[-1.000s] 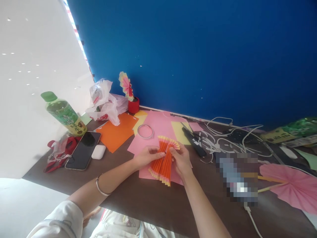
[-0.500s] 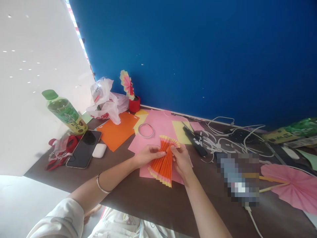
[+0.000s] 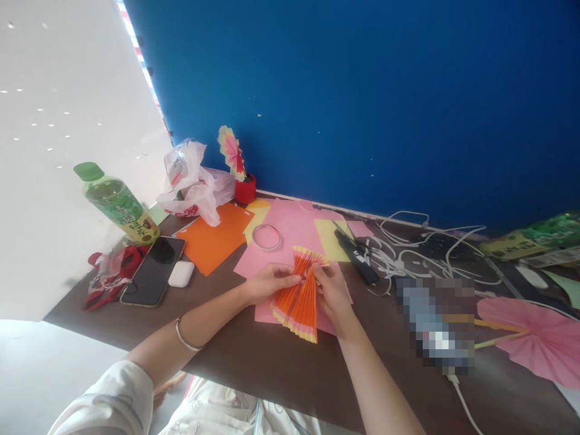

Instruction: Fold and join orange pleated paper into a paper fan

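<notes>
Pleated orange paper (image 3: pixel 302 302) with yellow edges is spread in a fan above the pink sheets (image 3: pixel 294 226) on the worktop (image 3: pixel 254 368). The left hand (image 3: pixel 272 283) pinches it near its middle; the right hand's (image 3: pixel 332 290) grip is closed on its other side, thumb on the folds.

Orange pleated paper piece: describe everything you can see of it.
The orange pleated paper piece, edged in yellow and pale pink, narrows at its middle and fans out at both ends. The left hand and right hand hold it near the waist. It shows over flat pink paper; contact is unclear.
</notes>
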Motion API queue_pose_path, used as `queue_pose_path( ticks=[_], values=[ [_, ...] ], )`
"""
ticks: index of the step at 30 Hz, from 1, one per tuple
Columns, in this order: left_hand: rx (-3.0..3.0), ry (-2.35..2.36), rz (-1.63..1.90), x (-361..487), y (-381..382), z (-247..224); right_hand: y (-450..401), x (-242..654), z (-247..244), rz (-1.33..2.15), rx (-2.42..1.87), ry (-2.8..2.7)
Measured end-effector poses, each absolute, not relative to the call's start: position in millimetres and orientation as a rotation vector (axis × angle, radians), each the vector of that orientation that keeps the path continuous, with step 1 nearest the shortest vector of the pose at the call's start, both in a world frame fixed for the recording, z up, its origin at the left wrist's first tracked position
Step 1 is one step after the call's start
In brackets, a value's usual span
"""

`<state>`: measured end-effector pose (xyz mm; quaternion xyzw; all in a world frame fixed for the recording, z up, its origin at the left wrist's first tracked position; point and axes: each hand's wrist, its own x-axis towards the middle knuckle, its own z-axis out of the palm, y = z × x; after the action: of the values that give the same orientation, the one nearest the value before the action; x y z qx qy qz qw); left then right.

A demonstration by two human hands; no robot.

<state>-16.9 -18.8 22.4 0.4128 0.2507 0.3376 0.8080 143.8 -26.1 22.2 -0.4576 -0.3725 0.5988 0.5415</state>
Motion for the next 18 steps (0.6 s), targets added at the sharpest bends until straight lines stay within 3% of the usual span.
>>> queue_pose_path(
  ticks=[18],
  values=[
    [0.991,0.582,0.739,-15.4,-21.3,27.1,-27.2,137.1,27.6,1.373,-1.118,-0.914]
  ],
)
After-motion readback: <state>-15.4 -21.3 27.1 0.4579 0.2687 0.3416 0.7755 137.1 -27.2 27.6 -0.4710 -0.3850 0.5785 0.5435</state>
